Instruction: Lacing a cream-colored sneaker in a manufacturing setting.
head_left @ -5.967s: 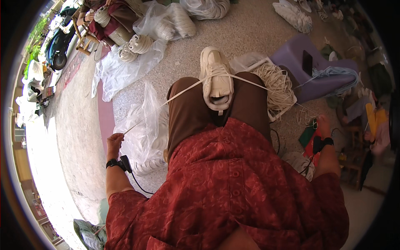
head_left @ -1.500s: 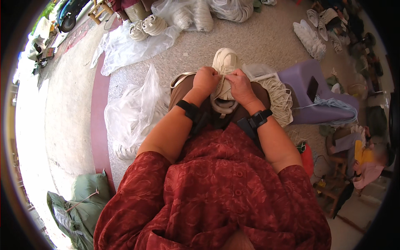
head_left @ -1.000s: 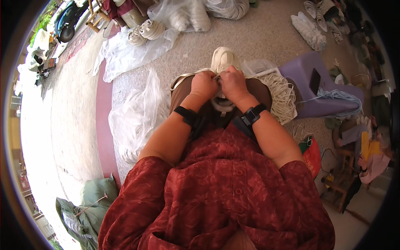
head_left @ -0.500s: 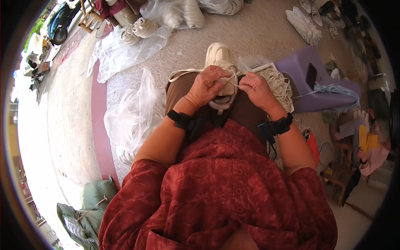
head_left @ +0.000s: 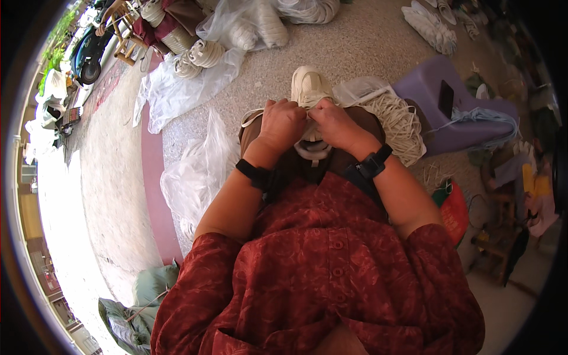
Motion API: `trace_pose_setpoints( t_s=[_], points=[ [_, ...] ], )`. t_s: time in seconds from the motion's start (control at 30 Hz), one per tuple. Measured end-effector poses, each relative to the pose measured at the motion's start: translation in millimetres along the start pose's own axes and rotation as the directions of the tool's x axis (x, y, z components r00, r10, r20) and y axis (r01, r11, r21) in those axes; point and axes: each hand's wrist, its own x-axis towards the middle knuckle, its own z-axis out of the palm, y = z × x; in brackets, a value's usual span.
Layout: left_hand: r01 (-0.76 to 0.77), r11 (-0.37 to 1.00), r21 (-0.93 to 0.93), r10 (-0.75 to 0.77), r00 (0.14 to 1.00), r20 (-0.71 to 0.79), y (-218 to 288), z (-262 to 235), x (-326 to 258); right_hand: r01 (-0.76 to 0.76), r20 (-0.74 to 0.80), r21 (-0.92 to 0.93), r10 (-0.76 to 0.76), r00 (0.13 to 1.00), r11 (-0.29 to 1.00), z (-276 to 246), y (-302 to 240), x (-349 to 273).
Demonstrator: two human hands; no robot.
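A cream sneaker (head_left: 310, 83) lies between my knees, toe pointing away from me and its opening toward me. My left hand (head_left: 283, 125) is closed over the left side of its lacing, fingers curled. Beside it, my right hand (head_left: 336, 123) pinches a cream shoelace at the middle of the shoe, close against the left hand. A loose stretch of that shoelace (head_left: 251, 112) trails over my left knee. The hands cover most of the eyelets, so how the lace runs there is hidden.
At my right lies a heap of cream laces (head_left: 399, 127). Beyond it stands a purple stool (head_left: 429, 89) bearing a phone (head_left: 446, 98) and a light-blue lace bundle (head_left: 485, 118). Clear plastic bags (head_left: 198, 171) lie at left. Bundled shoes (head_left: 429, 29) sit far right.
My hands have come together over the shoe's lacing, where before they were apart with lace stretched between them. The view has shifted slightly.
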Motion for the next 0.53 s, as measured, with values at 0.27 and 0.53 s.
trace_pose_setpoints(
  t_s=[0.27, 0.53],
  points=[
    [-0.043, 0.973, 0.227, 0.023, 0.996, 0.091, 13.2, -9.8, 13.1, -0.112, 0.041, 0.1, 0.108, 0.993, 0.989, -7.1, 15.5, -6.1],
    [0.011, 0.975, 0.22, -0.084, 0.943, 0.322, 9.4, 0.0, 26.2, -0.448, 0.3, 0.671, 0.336, 0.893, 0.591, -17.7, 25.2, -14.4]
  ],
)
